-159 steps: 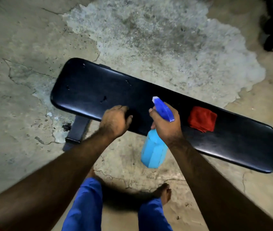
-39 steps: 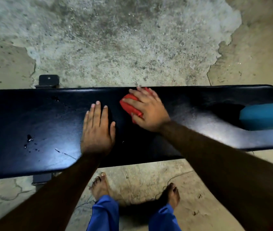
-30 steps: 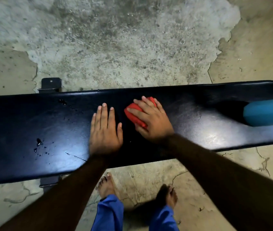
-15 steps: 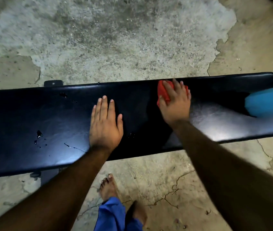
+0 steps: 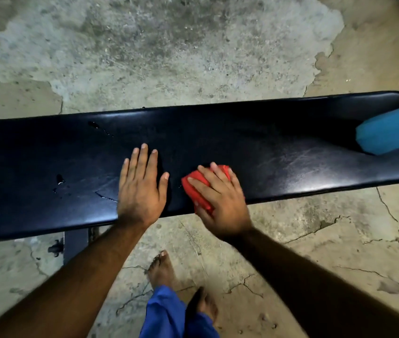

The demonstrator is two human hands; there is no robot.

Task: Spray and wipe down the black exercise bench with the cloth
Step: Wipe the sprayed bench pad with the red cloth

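bare forearms, bare feet [image 5: 161, 269], blue trousers [image 5: 166, 313]

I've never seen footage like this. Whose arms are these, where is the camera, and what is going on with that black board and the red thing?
There is no machine here: a person wears a camera on the head, looking down at their own arms. The black board is a padded exercise bench on a cracked concrete floor. The left hand lies flat on the bench. The right hand presses a red cloth onto the near edge, wiping. A blue spray bottle lies at the bench's right end. Droplets sit to the left.
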